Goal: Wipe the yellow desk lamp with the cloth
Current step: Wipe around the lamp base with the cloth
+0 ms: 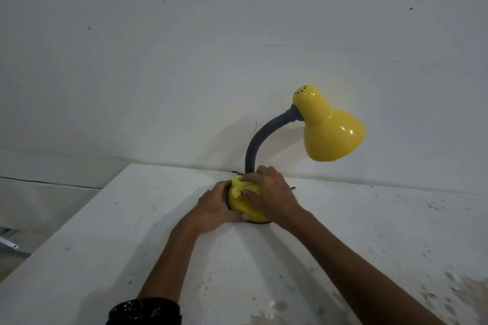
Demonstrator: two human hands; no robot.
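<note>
- The right hand (266,192) lies palm down on top of the lamp's base, its fingers curled and pressed onto a bunched yellow-green cloth (239,187), so the cloth is pinned between the fingertips and the base.
- The left hand (214,208) cups the left side of the same base, fingers wrapped along its edge and the thumb lying across the front near the rim; it grips the base itself and touches the cloth only at its left fringe, as far as can be told.
- The two hands sit close together, nearly touching over the base, with both forearms running back toward the camera; a dark speckled sleeve (144,311) shows on the left arm at the bottom edge.
- The yellow desk lamp (330,126) stands on a white table (369,232), near its far edge and just beside the wall.
- Its round yellow base (243,208) rests flat on the table, mostly covered by the hands, with a thin dark rim visible underneath.
- A grey flexible neck (260,140) rises from behind the base and bends over to the right.
- The glossy yellow shade hangs at the end of the neck, opening downward, well above the table and apart from both hands.
- A dark cord (236,172) peeks out behind the base.
- The tabletop is speckled with dark marks and stains, heaviest toward the right.
- A plain white wall (184,60) fills the background.
</note>
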